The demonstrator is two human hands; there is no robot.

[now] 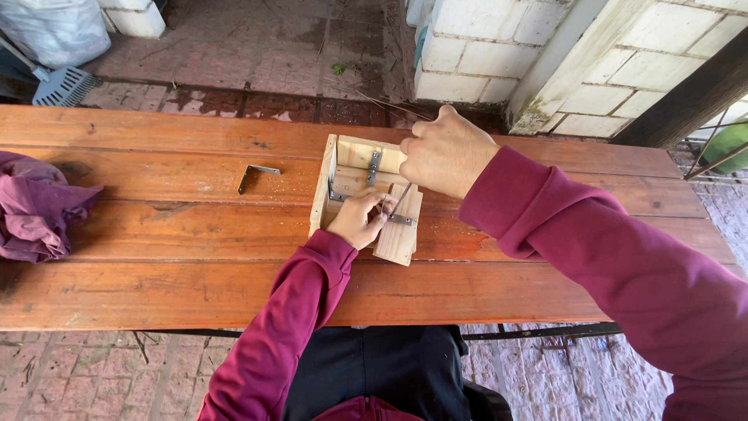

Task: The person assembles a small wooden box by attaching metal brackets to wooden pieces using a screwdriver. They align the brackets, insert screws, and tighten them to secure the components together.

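A small pale wooden frame point(326, 187) made of short boards lies on the wooden table point(171, 234). Metal corner brackets are fixed inside it, one at the back point(374, 166) and one on the near board point(402, 221). My left hand point(357, 220) rests on the near board beside the lower bracket, fingers pinched at it. My right hand point(444, 152) is closed on the handle of a thin tool, likely a screwdriver point(400, 199), whose shaft slants down to that bracket.
A loose metal corner bracket point(255, 173) lies on the table left of the frame. A crumpled purple cloth point(35, 206) sits at the table's left end. Beyond the table are brick paving, a white block wall point(483, 47), and a blue dustpan point(64, 84).
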